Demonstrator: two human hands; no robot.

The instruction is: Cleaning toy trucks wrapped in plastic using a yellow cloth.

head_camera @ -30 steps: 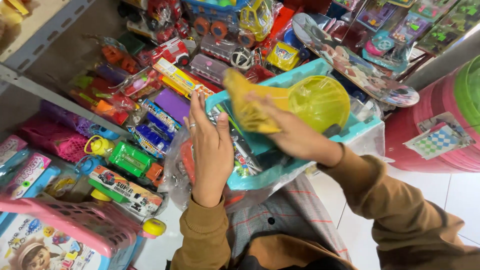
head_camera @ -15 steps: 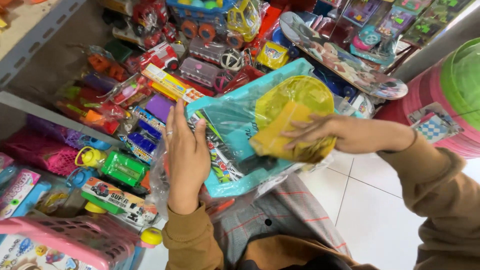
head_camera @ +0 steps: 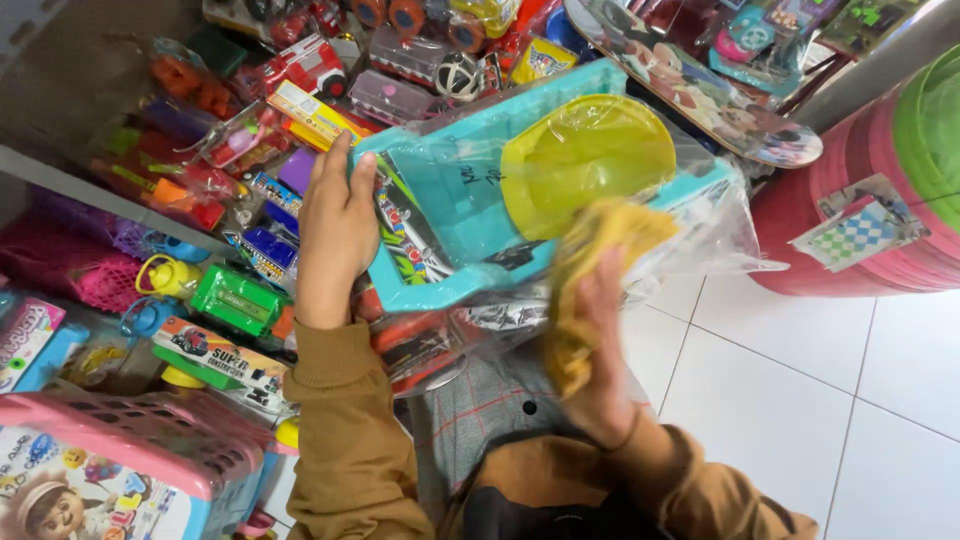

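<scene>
A teal toy tray in clear plastic is gripped by the left hand; a yellow cloth is clutched by the right hand. Packaged toys are crowded on the shelf beside it.

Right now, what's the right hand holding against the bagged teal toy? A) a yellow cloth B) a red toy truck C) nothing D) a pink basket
A: the right hand presses a yellow cloth onto the clear plastic wrap of the teal toy, while the left hand grips the toy's left edge.
</scene>
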